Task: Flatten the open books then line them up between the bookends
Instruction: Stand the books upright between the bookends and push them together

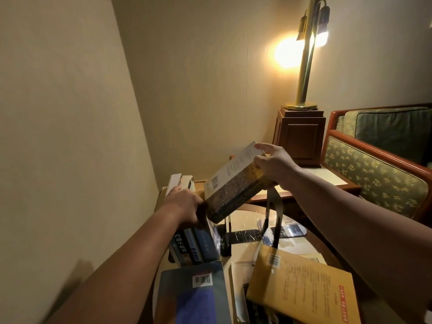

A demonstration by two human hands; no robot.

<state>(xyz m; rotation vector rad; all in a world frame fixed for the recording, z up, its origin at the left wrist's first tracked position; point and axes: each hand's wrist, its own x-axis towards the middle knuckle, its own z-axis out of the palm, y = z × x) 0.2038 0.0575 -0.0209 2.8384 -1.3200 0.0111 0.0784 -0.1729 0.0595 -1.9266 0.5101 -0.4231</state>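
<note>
My right grip (273,164) clasps the top end of a thick book (233,183), thumb on the white back cover and fingers behind. The book hangs tilted above the desk (245,220), over a black bookend (226,235), with a barcode showing near its lower corner. My left grip (182,204) rests on the row (194,246) of upright books by that corner; I cannot tell whether it is clenched. One spine reads 西藏生死书. A blue book (194,293) and a yellow book (301,288) lie flat nearer me, both barcoded, their small print unreadable.
</note>
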